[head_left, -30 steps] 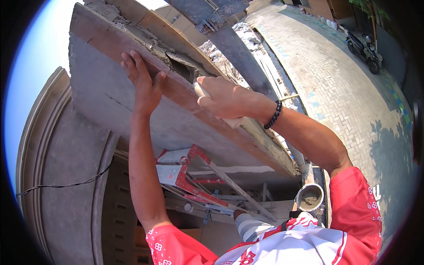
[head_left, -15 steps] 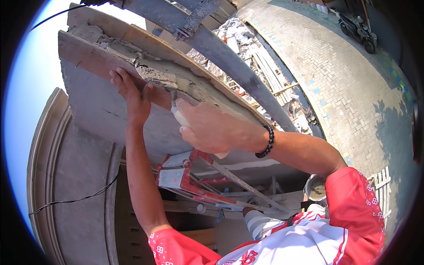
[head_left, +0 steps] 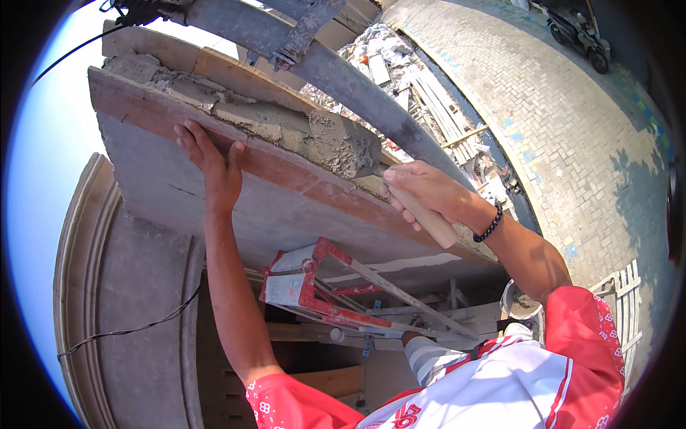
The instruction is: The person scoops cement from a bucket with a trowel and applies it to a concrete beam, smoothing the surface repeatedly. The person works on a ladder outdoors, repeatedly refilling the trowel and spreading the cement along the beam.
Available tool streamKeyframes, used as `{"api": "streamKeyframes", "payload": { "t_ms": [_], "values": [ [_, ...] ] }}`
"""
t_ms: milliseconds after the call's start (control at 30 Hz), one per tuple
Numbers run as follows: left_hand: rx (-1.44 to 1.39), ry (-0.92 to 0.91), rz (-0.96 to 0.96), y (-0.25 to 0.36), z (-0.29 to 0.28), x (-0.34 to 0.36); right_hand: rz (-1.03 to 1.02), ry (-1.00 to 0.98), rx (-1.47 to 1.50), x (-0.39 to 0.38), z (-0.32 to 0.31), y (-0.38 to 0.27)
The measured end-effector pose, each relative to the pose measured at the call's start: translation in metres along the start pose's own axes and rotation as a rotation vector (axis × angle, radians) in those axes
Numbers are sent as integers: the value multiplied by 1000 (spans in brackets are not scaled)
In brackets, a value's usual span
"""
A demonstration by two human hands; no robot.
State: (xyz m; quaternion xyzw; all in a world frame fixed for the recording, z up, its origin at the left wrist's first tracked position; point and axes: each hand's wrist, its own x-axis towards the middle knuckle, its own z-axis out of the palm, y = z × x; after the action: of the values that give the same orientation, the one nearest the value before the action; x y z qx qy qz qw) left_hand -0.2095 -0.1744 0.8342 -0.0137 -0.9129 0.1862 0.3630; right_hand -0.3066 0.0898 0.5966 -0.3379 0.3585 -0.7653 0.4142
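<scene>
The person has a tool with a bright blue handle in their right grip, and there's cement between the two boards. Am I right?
The handle isn't blue: the head view shows it is light brown and looks wooden. It is in the person's right grip, and there is cement between the two boards.

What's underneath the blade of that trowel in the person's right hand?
Beside the trowel's blade, rough grey mortar lies between the front board and the back board. Whatever is directly beneath the blade is covered by it, so it cannot be seen.
</scene>
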Motion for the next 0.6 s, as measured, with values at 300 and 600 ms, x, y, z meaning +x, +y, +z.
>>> {"api": "streamKeyframes", "payload": {
  "t_ms": [300,600],
  "values": [
    [29,17,23,0,1,1,198,-30,-190,67,2,-43],
    [-7,12,-17,0,1,1,397,55,-4,2,-5,67]
  ]
}}
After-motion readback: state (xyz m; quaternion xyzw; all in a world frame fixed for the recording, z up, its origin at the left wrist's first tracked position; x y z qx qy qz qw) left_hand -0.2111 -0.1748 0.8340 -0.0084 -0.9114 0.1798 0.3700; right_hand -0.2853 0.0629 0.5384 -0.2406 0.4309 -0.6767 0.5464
